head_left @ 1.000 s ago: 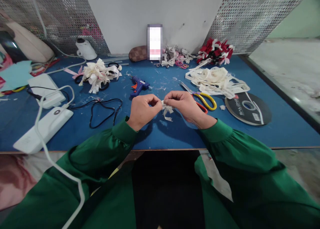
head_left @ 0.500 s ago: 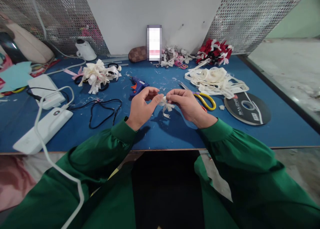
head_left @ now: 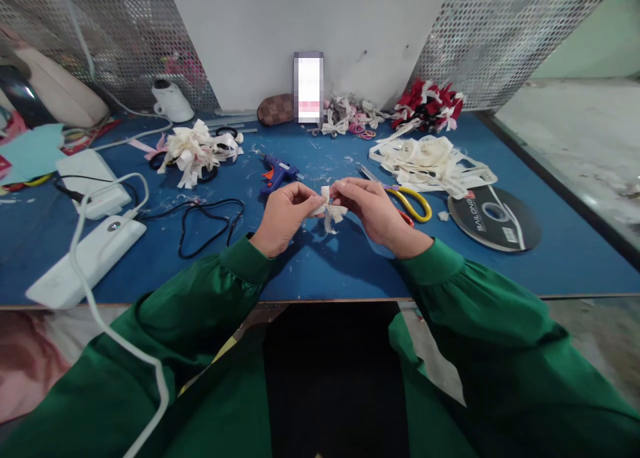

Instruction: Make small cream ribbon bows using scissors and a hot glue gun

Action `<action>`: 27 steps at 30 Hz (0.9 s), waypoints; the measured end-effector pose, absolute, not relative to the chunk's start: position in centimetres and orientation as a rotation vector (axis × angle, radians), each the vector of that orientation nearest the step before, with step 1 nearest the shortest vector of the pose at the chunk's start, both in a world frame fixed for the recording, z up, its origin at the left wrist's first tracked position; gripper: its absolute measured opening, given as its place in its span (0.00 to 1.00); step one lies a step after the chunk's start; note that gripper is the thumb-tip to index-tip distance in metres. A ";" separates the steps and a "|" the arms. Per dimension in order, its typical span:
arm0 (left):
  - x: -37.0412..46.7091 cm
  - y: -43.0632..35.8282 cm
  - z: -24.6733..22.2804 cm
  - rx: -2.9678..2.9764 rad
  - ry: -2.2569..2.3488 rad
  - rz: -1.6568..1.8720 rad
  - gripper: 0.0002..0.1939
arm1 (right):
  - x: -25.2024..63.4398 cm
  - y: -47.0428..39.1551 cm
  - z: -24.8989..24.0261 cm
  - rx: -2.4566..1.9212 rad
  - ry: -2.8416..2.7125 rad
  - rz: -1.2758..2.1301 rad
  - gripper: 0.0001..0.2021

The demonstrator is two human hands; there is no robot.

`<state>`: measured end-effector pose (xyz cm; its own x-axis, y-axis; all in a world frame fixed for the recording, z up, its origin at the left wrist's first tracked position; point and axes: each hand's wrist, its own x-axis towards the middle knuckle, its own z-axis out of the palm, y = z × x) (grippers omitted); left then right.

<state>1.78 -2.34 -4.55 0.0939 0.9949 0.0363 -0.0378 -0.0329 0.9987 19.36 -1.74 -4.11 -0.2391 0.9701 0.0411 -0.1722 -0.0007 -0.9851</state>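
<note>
A small cream ribbon bow (head_left: 330,213) is held up between my two hands, its tails hanging over the blue table. My left hand (head_left: 286,217) pinches it from the left with thumb and forefinger. From the right, my right hand (head_left: 371,208) has its fingertips pressed together at the bow's upper right side. Just behind my left hand lies a blue glue gun (head_left: 281,171). Scissors with yellow handles (head_left: 417,201) rest partly behind my right hand.
Cream ribbon (head_left: 430,161) is heaped beside a black spool (head_left: 495,218) at the right. Finished-looking cream bows (head_left: 193,148) lie at the left, near a black cord (head_left: 210,221) and a white power bank (head_left: 87,261). A phone (head_left: 309,88) stands at the back.
The bow has turned between my fingers, and a short ribbon end now sticks up from it. My left fingers have moved slightly down onto its left side.
</note>
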 end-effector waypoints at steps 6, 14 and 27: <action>1.8 -2.5 -4.8 1.190 1.088 1.218 0.12 | 18.9 -2.0 -4.6 -1.014 -1.473 1.260 0.19; 1.8 -2.6 -4.5 0.872 1.027 0.993 0.16 | 19.3 -1.6 -4.8 -1.077 -1.539 1.133 0.10; 1.8 -2.4 -4.6 0.741 0.936 0.852 0.07 | 19.2 -1.6 -4.6 -0.924 -1.338 1.505 0.17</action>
